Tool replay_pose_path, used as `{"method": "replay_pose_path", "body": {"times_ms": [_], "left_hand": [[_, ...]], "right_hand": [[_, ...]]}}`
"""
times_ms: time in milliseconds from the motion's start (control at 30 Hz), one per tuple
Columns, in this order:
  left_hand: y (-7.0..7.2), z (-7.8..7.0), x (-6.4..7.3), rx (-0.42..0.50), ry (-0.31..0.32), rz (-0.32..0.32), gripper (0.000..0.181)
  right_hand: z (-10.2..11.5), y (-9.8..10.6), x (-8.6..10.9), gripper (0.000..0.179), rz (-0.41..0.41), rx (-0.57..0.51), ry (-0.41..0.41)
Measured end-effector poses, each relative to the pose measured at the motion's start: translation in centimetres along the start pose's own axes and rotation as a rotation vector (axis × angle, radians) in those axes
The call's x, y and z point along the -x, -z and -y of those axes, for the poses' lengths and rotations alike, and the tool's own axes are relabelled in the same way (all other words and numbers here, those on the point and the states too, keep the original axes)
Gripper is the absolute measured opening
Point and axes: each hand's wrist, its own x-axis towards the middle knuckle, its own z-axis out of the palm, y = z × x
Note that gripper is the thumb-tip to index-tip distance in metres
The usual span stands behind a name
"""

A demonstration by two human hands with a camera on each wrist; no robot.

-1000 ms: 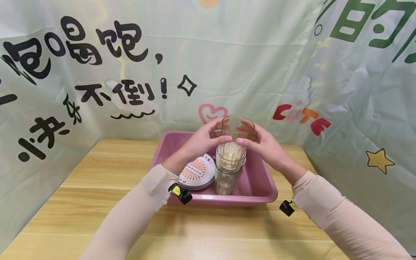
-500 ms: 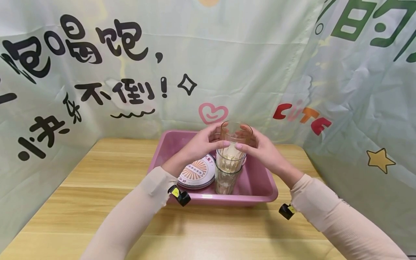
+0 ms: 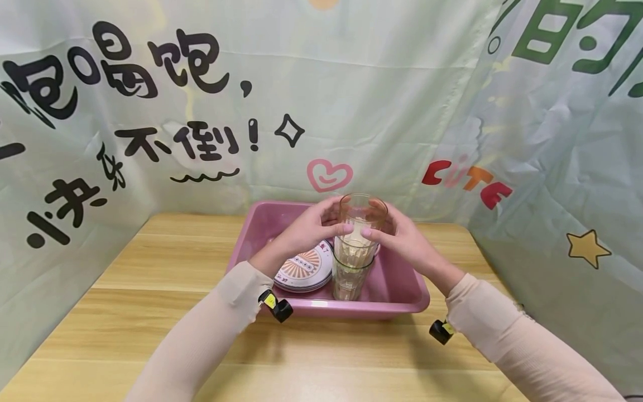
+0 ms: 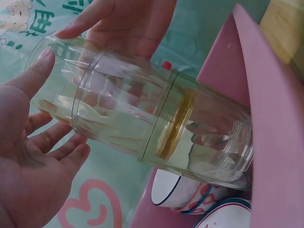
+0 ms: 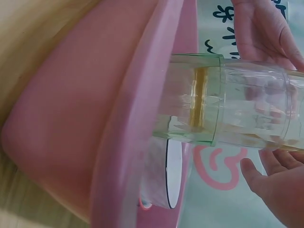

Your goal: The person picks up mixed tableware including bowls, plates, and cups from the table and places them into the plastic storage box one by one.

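In the head view, my left hand [image 3: 312, 228] and right hand [image 3: 406, 237] hold an amber-tinted glass [image 3: 363, 215] from both sides, thumbs on its near face. Its lower end sits inside a clear glass [image 3: 354, 255], which is nested in a green-tinted glass [image 3: 346, 283] at the bottom. This upright column stands in a pink tub [image 3: 407, 307], near its front wall. In the left wrist view, my left thumb [image 4: 37, 71] lies along the top glass while the other fingers reach round behind it. A yellow band shows inside the bottom glass [image 5: 198, 97] in the right wrist view.
Left of the glasses, a stack of printed plates [image 3: 304, 267] lies in the tub. White bowls [image 4: 166, 186] with dark rims sit behind the glasses, partly hidden. The tub stands on a wooden table [image 3: 321, 357], with a printed cloth [image 3: 281, 67] hanging behind.
Both hands have lowered the amber-tinted glass, so it sits deeper in the glass below. The tub, plates and lower glasses have stayed in place.
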Motion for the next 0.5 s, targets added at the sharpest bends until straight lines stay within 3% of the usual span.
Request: {"method": "replay_pose_path", "body": {"times_ms": [500], "left_hand": [[-0.26, 0.47, 0.15, 0.005, 0.009, 0.003, 0.067]], "right_hand": [[-0.16, -0.37, 0.25, 0.074, -0.015, 0.001, 0.007]]}}
